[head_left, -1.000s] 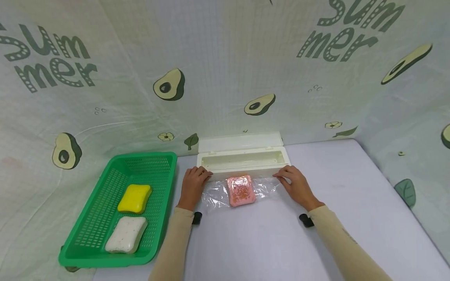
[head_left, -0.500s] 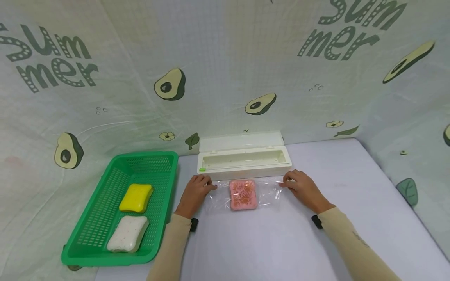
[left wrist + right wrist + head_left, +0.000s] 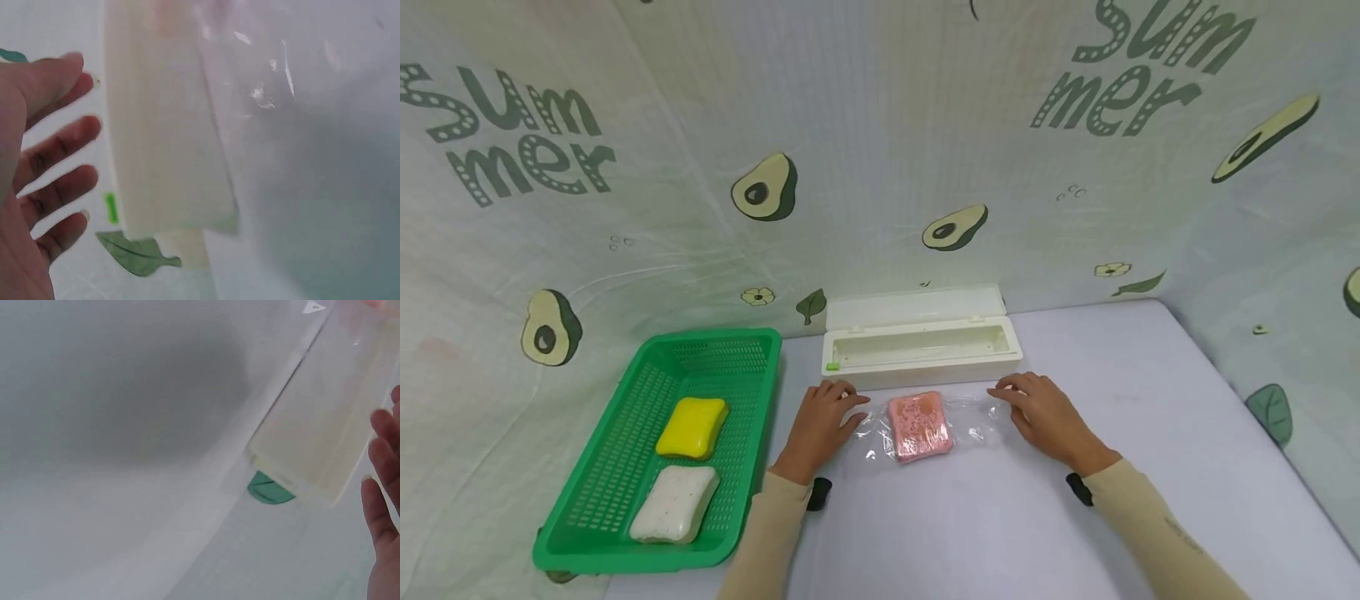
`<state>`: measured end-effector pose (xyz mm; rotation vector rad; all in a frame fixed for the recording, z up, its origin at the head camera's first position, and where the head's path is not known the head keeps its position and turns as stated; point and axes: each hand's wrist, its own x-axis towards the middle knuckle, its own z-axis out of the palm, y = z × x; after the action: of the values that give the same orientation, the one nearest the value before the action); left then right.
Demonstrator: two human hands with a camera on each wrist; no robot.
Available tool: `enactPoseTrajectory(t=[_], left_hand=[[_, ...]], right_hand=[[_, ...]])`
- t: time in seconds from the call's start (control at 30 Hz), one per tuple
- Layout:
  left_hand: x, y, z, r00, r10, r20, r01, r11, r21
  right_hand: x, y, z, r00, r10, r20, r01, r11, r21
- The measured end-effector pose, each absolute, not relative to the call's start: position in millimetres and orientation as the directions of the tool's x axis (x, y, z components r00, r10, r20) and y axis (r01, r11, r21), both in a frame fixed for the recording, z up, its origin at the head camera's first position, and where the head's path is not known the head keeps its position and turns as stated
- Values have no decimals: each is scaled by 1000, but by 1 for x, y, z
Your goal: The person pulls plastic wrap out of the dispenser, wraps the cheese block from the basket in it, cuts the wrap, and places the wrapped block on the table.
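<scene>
A pink soap-like bar [image 3: 921, 426] lies on a strip of clear plastic film [image 3: 973, 419] in the middle of the table. Behind it stands a long white cling-film dispenser box [image 3: 925, 377] with its lid up. At the film's left end is my left hand [image 3: 822, 425], thumb and fingers apart; its fingers look spread in the left wrist view too [image 3: 53, 156]. By the film's right end is my right hand [image 3: 1047, 419], fingers loosely bent with a gap to the thumb. Nothing is gripped in either hand.
At the left stands a green plastic basket [image 3: 752, 492] holding a yellow bar [image 3: 692, 427] and a white speckled bar [image 3: 674, 504]. A small green slider [image 3: 832, 367] sits on the dispenser's front left. Behind everything hangs a printed cloth [image 3: 865, 150].
Both hands have drawn the film and pink bar back from the dispenser toward the body. Their fingers then parted from the film's corners. The green slider came into sight as the left hand moved.
</scene>
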<state>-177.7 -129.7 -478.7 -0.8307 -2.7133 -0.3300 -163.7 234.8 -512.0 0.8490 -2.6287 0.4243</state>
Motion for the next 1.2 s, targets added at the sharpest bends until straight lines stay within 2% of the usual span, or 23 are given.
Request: enactPoseTrajectory(t=[0.03,0.17,0.43,0.57,0.77,0.93,1.07,1.2], left_hand=[[-183,-135,-487,-777,536,330,604,783,148],[-176,-111,-488,-792,512,332,579,803,144],[-143,-60,-503,-773,606,185,611,791,-35],[-138,-58,-514,-768,605,211,604,794,-77],[-136,-65,-518,-740,625,247,630,773,-68],[-134,-66,-520,-715,643,273,655,753,-60],[-132,-68,-524,-709,643,291,663,748,-38],[-129,-70,-525,-722,625,297,661,750,28]], right_hand=[[-165,230,-509,-759,-492,427,-603,779,-175],[-170,202,-502,-753,-491,438,-616,760,-207],[-182,145,-519,-808,-542,230,-587,772,-243],[-178,138,-523,-811,-544,216,-582,788,-200],[-157,136,-514,-784,-567,252,-604,790,-101],[-138,137,-509,-786,-558,267,-590,805,-56],[-127,140,-504,-806,-536,253,-567,821,-68],[-116,148,-501,-822,-521,229,-557,820,-135]])
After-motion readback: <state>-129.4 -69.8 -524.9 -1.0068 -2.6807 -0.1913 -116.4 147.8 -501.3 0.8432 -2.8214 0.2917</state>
